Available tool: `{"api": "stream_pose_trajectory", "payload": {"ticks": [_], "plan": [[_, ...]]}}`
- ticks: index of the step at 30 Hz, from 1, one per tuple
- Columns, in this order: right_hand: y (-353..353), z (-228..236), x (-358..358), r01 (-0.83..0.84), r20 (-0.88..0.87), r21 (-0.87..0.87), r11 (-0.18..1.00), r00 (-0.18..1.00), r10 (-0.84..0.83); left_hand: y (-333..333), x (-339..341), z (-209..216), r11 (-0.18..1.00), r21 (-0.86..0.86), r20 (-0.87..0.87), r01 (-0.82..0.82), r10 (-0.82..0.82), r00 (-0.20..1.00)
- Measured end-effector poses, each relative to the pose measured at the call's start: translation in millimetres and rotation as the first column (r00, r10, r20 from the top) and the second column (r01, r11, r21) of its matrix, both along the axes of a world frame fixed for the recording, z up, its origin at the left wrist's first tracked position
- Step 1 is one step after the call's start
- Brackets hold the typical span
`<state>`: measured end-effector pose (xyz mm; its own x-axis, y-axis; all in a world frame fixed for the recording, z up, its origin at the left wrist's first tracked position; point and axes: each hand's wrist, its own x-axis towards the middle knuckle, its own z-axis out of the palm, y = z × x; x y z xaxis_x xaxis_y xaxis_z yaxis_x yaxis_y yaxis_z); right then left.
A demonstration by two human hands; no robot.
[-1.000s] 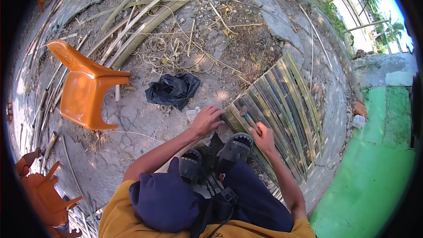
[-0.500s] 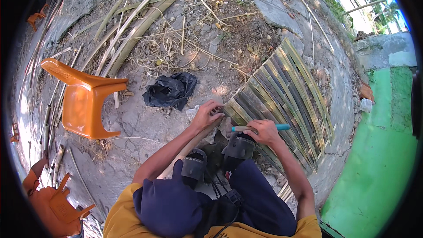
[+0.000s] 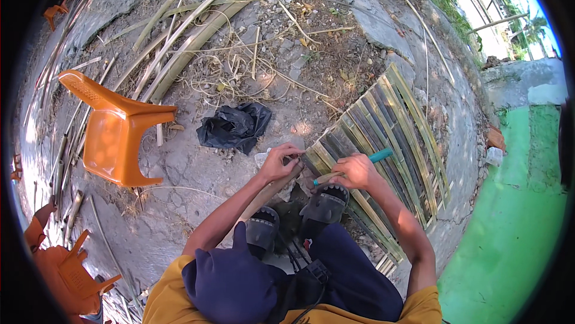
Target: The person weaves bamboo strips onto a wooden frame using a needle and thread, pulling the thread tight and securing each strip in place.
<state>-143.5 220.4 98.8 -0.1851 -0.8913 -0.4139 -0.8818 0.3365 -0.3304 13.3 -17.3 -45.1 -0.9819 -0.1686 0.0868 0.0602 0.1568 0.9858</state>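
Observation:
My left hand [image 3: 280, 162] is closed in a pinch at the near left corner of a panel of split bamboo slats [image 3: 383, 138]. What the fingertips hold is too small to make out. A bamboo pole [image 3: 269, 191] runs under that hand toward my body. In my right hand [image 3: 357, 172] is a hammer with a turquoise grip [image 3: 381, 155], held over the slats close to my left hand. Its head end lies near my shoe and is hard to make out.
My dark shoes [image 3: 324, 203] stand just below the work. A black plastic bag [image 3: 235, 126] lies ahead. Orange chairs [image 3: 108, 138] stand at left, one beside a person in orange [image 3: 57, 276]. Bamboo strips [image 3: 197, 36] lie at the far left, and a green wall [image 3: 509, 216] rises at right.
The hammer has tilted, its turquoise end swinging up and away and its other end dipping slightly. My left hand keeps its pinch at the panel's corner. The view has shifted a little.

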Motion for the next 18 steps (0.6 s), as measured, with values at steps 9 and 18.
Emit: {"api": "stream_pose_trajectory", "payload": {"ticks": [9,18], "plan": [[-16.4,5.3,-12.8,0.021,-0.019,-0.006,1.000,1.000,-0.021,-1.9,-3.2,-8.0,0.997,0.073,0.051,0.006,-0.009,0.999],[1.8,-1.3,-1.5,0.134,0.071,0.006,0.991,0.988,-0.134,0.6,-8.1,-7.2,0.998,0.055,0.038,0.016,-0.018,0.999]]}}
